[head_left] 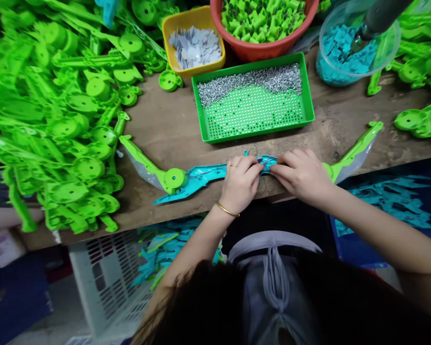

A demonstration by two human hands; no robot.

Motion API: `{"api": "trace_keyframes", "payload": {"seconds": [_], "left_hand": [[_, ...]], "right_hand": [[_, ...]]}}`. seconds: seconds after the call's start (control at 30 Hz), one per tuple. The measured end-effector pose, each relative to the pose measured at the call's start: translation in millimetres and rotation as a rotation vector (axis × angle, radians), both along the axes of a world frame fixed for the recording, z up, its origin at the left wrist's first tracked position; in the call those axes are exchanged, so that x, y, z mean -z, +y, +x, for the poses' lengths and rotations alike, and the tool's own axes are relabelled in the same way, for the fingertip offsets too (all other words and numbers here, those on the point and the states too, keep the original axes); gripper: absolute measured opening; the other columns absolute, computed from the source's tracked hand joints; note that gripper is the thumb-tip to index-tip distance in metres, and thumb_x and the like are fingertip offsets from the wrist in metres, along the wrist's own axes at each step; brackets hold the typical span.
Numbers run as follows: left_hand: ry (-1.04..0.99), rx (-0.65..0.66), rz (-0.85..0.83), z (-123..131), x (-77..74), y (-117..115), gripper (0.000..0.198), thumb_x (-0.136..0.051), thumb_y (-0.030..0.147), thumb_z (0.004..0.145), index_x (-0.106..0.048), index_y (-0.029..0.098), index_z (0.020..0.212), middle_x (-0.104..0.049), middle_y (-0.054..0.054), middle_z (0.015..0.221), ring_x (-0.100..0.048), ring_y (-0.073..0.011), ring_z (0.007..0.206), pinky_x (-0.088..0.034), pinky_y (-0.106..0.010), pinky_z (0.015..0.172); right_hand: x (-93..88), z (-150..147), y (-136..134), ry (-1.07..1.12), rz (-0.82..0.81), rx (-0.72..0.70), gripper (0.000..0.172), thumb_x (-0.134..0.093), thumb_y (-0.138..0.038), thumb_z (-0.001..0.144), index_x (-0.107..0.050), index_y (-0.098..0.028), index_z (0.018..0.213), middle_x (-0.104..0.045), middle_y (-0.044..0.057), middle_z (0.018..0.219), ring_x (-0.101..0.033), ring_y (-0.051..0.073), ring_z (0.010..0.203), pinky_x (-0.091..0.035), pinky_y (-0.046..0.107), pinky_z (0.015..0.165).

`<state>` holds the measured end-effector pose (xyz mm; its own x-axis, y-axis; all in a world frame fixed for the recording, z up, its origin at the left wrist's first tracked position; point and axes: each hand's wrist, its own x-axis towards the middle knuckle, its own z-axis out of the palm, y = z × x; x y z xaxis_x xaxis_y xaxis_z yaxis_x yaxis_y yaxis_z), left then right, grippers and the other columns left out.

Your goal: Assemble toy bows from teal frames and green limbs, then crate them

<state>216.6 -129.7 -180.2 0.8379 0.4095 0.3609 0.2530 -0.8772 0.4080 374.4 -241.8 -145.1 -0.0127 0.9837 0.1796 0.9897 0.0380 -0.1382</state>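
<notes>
The blue body (203, 178) lies along the table's (158, 110) near edge, green limbs (359, 151) at its two ends. The left hand (240, 183) and right hand (299, 175) are both curled closed on its middle, fingertips almost meeting — whether they pinch the thin wires (210, 171) too, I can't tell. A wire lying outside its channel could get trapped or nicked; a careless tug might tip everything off that edge. Fingers hide the middle — the right hand covers the body's right part.

A yellow tub (197, 71) and red bowl (264, 50) stand beyond a green tray (255, 110)
</notes>
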Motion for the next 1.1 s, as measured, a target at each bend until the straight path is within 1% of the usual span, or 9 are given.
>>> {"api": "trace_keyframes", "payload": {"seconds": [0.1, 0.2, 0.3, 0.43, 0.5, 0.57, 0.67, 0.87, 1.1], "left_hand": [[-0.048, 0.013, -0.023, 0, 2.0, -1, 0.022, -0.046, 0.018, 0.095, -0.068, 0.018, 0.1, -0.067, -0.009, 0.1, -0.055, -0.0206, 0.095, -0.044, -0.036, 0.086], [-0.145, 0.081, -0.034, 0, 4.7, 0, 0.025, -0.045, 0.014, 0.094, -0.066, 0.018, 0.106, -0.067, -0.01, 0.108, -0.055, -0.02, 0.101, -0.045, -0.038, 0.091], [-0.129, 0.137, -0.047, 0, 6.8, 2, 0.027, -0.044, 0.014, 0.094, -0.065, 0.018, 0.111, -0.068, -0.009, 0.107, -0.056, -0.0196, 0.101, -0.047, -0.039, 0.091], [-0.105, 0.16, -0.062, 0, 7.2, 4, 0.024, -0.047, 0.014, 0.091, -0.066, 0.014, 0.105, -0.068, -0.011, 0.103, -0.057, -0.0213, 0.098, -0.05, -0.04, 0.089], [-0.086, 0.169, -0.086, 1, 6.0, 3, 0.024, -0.047, 0.013, 0.089, -0.067, 0.013, 0.102, -0.067, -0.012, 0.104, -0.056, -0.0227, 0.099, -0.049, -0.041, 0.089], [-0.06, 0.173, -0.111, 2, 3.8, 3, 0.023, -0.049, 0.015, 0.088, -0.067, 0.013, 0.101, -0.065, -0.012, 0.105, -0.055, -0.0238, 0.1, -0.049, -0.043, 0.089], [-0.048, 0.169, -0.118, 4, -0.9, 2, 0.02, -0.051, 0.02, 0.09, -0.067, 0.012, 0.097, -0.064, -0.012, 0.102, -0.055, -0.0234, 0.097, -0.048, -0.042, 0.088], [0.029, 0.081, -0.141, 12, -8.7, 0, 0.02, -0.051, 0.024, 0.093, -0.067, 0.014, 0.085, -0.062, -0.009, 0.094, -0.052, -0.021, 0.09, -0.047, -0.037, 0.084], [0.048, 0.063, -0.148, 13, -8.2, -2, 0.022, -0.049, 0.026, 0.094, -0.067, 0.014, 0.092, -0.059, -0.01, 0.096, -0.05, -0.0214, 0.091, -0.045, -0.037, 0.084]], "right_hand": [[1.4, -4, 4, -0.007, -0.022, 0.016, 0.029, -0.044, -0.03, 0.096, -0.071, -0.021, 0.093, -0.065, 0.006, 0.083, -0.043, 0.02, 0.081, -0.029, 0.034, 0.073], [3.8, -6, 5, 0.013, -0.046, 0.011, 0.031, -0.043, -0.028, 0.096, -0.071, -0.019, 0.088, -0.063, 0.007, 0.08, -0.043, 0.02, 0.08, -0.031, 0.034, 0.072], [4.9, -6, 4, 0.056, -0.048, 0.012, 0.032, -0.042, -0.028, 0.096, -0.072, -0.018, 0.09, -0.064, 0.007, 0.081, -0.044, 0.021, 0.08, -0.034, 0.034, 0.073], [1.1, 2, 1, 0.245, -0.081, -0.002, 0.029, -0.044, -0.027, 0.095, -0.071, -0.017, 0.099, -0.068, 0.008, 0.091, -0.052, 0.021, 0.086, -0.042, 0.034, 0.08], [-1.6, 9, -1, 0.361, -0.09, 0.034, 0.026, -0.047, -0.026, 0.094, -0.07, -0.017, 0.101, -0.068, 0.008, 0.098, -0.056, 0.019, 0.09, -0.045, 0.032, 0.083], [-2.8, 14, -3, 0.404, -0.086, 0.088, 0.023, -0.049, -0.026, 0.093, -0.07, -0.017, 0.097, -0.067, 0.009, 0.1, -0.059, 0.019, 0.092, -0.047, 0.032, 0.082], [-0.7, 17, -5, 0.338, -0.082, 0.109, 0.024, -0.05, -0.028, 0.092, -0.07, -0.016, 0.092, -0.065, 0.01, 0.094, -0.059, 0.021, 0.09, -0.046, 0.035, 0.081], [4.9, 11, -5, 0.264, -0.095, 0.107, 0.024, -0.052, -0.033, 0.092, -0.07, -0.017, 0.094, -0.063, 0.009, 0.093, -0.056, 0.022, 0.09, -0.04, 0.036, 0.078], [-3.5, 5, 0, 0.03, -0.161, 0.097, 0.033, -0.043, -0.034, 0.095, -0.072, -0.019, 0.097, -0.062, 0.01, 0.093, -0.047, 0.023, 0.088, -0.029, 0.038, 0.077]]}}
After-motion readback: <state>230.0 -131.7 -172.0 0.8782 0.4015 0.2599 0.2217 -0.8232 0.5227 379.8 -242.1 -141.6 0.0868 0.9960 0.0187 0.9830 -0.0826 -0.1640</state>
